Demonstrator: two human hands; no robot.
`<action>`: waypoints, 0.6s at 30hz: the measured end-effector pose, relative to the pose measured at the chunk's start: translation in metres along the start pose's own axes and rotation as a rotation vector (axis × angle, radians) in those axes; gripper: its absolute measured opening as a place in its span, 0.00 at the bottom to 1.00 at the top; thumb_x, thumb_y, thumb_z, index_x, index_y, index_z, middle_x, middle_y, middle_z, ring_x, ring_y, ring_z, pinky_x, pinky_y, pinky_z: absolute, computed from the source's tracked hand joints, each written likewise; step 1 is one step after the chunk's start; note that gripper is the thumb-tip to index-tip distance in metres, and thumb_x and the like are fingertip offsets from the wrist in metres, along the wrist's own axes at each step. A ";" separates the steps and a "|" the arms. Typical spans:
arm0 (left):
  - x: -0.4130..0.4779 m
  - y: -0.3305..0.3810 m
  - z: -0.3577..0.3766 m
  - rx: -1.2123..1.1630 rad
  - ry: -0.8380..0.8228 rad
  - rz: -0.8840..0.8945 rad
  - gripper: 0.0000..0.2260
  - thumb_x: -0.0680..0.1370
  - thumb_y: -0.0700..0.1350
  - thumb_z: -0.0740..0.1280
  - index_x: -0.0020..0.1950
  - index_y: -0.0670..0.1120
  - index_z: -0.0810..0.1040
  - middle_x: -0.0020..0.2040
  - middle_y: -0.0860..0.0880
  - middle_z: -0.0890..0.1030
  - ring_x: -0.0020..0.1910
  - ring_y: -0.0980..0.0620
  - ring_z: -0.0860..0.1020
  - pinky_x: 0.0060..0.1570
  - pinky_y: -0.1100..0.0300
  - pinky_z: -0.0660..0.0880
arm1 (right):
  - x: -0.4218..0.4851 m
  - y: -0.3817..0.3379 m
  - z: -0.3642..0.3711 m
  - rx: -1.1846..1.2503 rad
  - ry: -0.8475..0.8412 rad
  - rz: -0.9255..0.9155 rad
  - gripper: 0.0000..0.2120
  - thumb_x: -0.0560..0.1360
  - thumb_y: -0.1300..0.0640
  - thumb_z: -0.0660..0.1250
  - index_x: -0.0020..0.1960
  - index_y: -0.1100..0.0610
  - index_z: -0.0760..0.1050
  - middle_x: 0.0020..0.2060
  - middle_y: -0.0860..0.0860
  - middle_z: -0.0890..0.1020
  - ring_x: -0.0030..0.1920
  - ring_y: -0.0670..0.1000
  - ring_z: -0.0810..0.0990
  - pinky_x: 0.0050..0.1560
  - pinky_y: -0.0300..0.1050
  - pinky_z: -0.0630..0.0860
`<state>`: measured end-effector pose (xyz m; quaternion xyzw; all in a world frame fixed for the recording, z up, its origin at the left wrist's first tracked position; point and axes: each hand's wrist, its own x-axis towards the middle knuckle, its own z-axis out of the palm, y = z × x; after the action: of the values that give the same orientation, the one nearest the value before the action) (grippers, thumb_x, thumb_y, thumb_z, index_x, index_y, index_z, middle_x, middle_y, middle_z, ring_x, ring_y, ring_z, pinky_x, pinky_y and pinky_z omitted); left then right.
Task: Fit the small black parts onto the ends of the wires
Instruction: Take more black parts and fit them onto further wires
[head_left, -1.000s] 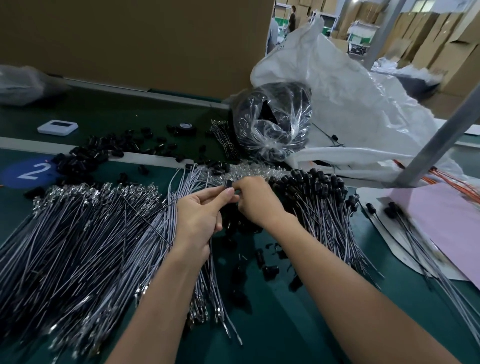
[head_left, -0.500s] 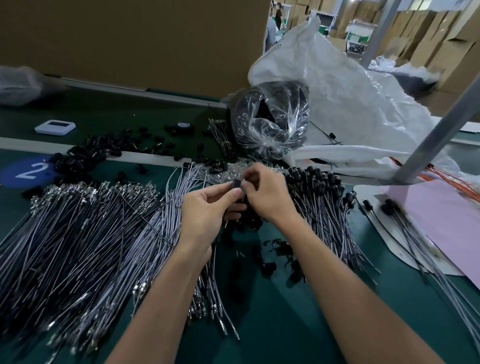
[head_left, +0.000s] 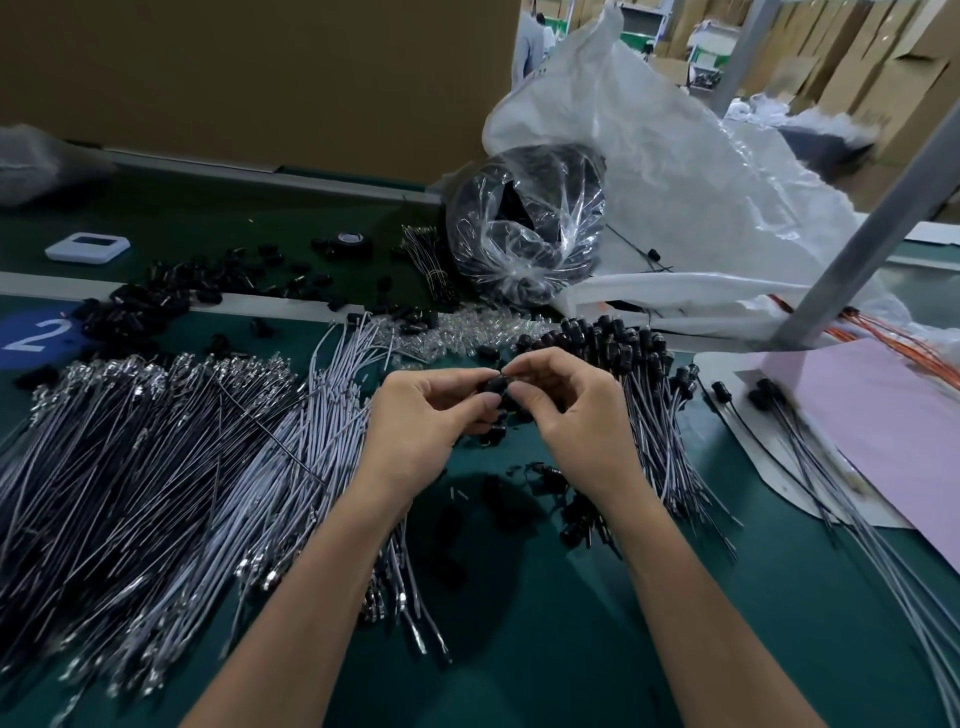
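Snugly between fingertips (head_left: 484, 401): black part (head_left: 496, 386)

1. left hand (head_left: 415, 431): its fingers were stretched nearly straight and pinched at the tips. Now they curl in, and the thumb sits under the part with the nail facing the camera.
2. right hand (head_left: 576, 415): its back faced the camera and hid the fingers. Now it is rolled outward, with thumb and index finger in view, pinching at the top of the part.
3. small black part (head_left: 494, 387): only a sliver showed between the fingertips. Now more of its body shows between the two hands.
4. The point where the hands meet sits a bit further right and lower in view, closer to the capped wires (head_left: 613, 348).
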<state>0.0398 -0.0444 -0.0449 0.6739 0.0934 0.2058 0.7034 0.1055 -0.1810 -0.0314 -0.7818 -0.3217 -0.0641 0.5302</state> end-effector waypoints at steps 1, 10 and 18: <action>0.000 0.000 0.000 0.005 -0.004 0.004 0.12 0.73 0.32 0.73 0.51 0.47 0.85 0.40 0.47 0.86 0.38 0.52 0.85 0.40 0.64 0.80 | 0.000 0.000 0.000 -0.006 0.009 0.000 0.07 0.74 0.66 0.71 0.47 0.56 0.82 0.41 0.46 0.84 0.41 0.43 0.82 0.45 0.36 0.77; 0.000 -0.002 -0.005 0.059 -0.042 0.034 0.13 0.73 0.34 0.73 0.50 0.51 0.84 0.42 0.50 0.87 0.42 0.52 0.86 0.43 0.64 0.80 | 0.000 0.003 -0.004 -0.018 0.032 0.007 0.07 0.71 0.65 0.75 0.44 0.56 0.81 0.37 0.45 0.84 0.38 0.42 0.82 0.44 0.37 0.79; 0.001 -0.004 -0.007 0.079 -0.044 0.052 0.12 0.73 0.35 0.74 0.50 0.51 0.84 0.42 0.49 0.87 0.42 0.52 0.86 0.44 0.62 0.81 | 0.000 0.004 -0.008 0.136 -0.037 0.051 0.11 0.71 0.70 0.73 0.45 0.54 0.84 0.36 0.47 0.86 0.38 0.46 0.85 0.43 0.36 0.80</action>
<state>0.0384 -0.0380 -0.0491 0.7078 0.0682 0.2052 0.6726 0.1102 -0.1887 -0.0312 -0.7530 -0.3151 -0.0139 0.5775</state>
